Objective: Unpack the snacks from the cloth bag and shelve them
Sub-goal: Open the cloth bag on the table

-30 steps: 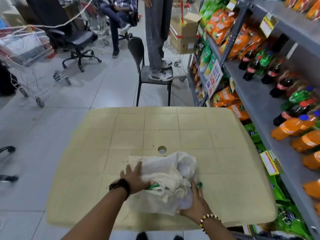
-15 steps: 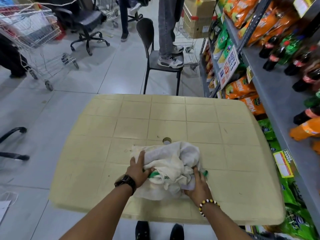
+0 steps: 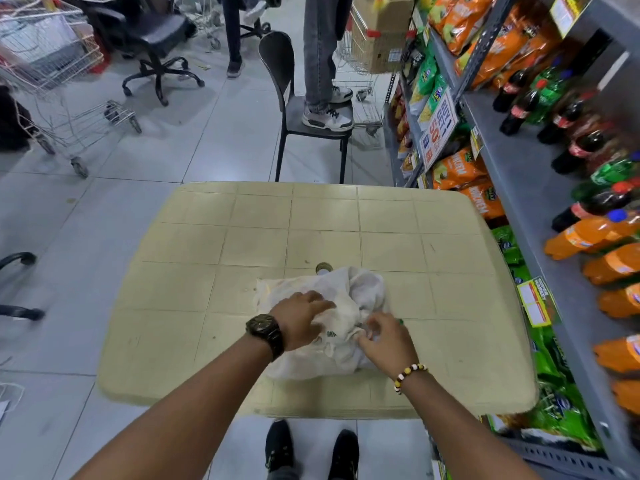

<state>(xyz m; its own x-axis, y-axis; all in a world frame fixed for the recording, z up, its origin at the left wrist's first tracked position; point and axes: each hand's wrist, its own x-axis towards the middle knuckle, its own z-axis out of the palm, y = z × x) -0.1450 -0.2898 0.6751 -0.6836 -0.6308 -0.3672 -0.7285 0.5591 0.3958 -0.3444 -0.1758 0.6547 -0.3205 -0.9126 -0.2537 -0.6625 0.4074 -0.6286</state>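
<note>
Pinching cloth bag, right hand.

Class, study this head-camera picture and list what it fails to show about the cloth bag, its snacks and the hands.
Snacks: head view, hidden by the cloth bag; count and kind unknown.
Right hand: fingertips buried in folds; whether they pinch cloth or a packet is unclear.
Green packets at the right edge: blurred, labels unreadable.
Person on the chair: cut off by the top edge.
</note>
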